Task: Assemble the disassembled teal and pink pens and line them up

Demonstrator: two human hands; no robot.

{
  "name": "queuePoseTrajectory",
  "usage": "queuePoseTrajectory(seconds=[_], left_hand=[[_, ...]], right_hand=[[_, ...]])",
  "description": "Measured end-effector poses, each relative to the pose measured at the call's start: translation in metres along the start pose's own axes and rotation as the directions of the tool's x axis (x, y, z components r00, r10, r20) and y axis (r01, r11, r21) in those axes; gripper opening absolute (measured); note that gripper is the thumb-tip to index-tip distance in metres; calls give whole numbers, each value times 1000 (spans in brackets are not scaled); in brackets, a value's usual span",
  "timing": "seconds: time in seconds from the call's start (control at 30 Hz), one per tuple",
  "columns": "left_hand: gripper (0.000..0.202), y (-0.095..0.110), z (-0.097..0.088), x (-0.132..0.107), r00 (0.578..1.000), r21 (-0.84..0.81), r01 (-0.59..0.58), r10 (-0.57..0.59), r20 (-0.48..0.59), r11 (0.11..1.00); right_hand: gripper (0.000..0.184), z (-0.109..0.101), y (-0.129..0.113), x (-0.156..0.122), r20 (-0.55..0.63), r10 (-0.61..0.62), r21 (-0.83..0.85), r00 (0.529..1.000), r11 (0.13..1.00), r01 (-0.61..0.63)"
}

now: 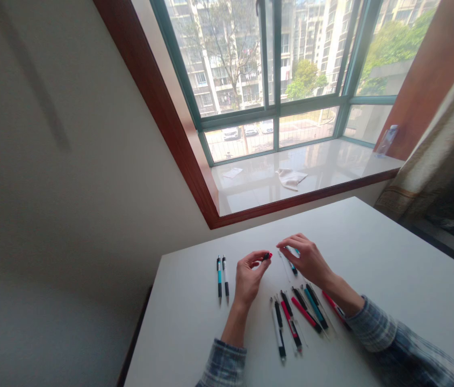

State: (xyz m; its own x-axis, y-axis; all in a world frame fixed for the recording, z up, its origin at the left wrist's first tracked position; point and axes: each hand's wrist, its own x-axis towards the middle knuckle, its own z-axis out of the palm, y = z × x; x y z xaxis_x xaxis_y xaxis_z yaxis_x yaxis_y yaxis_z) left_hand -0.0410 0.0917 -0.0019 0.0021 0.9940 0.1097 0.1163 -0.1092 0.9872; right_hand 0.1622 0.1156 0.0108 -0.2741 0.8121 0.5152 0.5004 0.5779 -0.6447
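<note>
My left hand pinches a small black and red pen part between thumb and fingertips, above the white table. Just to its right, my right hand is closed with thumb and forefinger close together; whatever they hold is too small to make out. Under the right hand lies a blue and black pen piece, partly hidden. Nearer me are several pen parts: a white barrel, red barrels and a teal barrel, with black pieces and thin refills among them.
Two whole pens, one blue and black and one white and black, lie side by side at the left. Behind the table is a window sill with a crumpled cloth and a clear bottle. A curtain hangs right.
</note>
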Motion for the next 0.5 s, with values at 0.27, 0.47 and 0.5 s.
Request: queuePoseTrajectory(seconds=[0.27,0.47,0.5], left_hand=[[31,-11,-2,5,999,-69,14,-16,-32,997],[32,-6,-4,4,997,-76,35,-40,-68,997],[32,-6,-4,4,996,-75,37,-43,-75,996]], right_hand=[[10,2,14,-4,96,146,-250,985,961,-118],[13,7,12,-6,179,214,-350,960,926,-142],[12,7,11,-6,189,220,-358,957,923,-141]])
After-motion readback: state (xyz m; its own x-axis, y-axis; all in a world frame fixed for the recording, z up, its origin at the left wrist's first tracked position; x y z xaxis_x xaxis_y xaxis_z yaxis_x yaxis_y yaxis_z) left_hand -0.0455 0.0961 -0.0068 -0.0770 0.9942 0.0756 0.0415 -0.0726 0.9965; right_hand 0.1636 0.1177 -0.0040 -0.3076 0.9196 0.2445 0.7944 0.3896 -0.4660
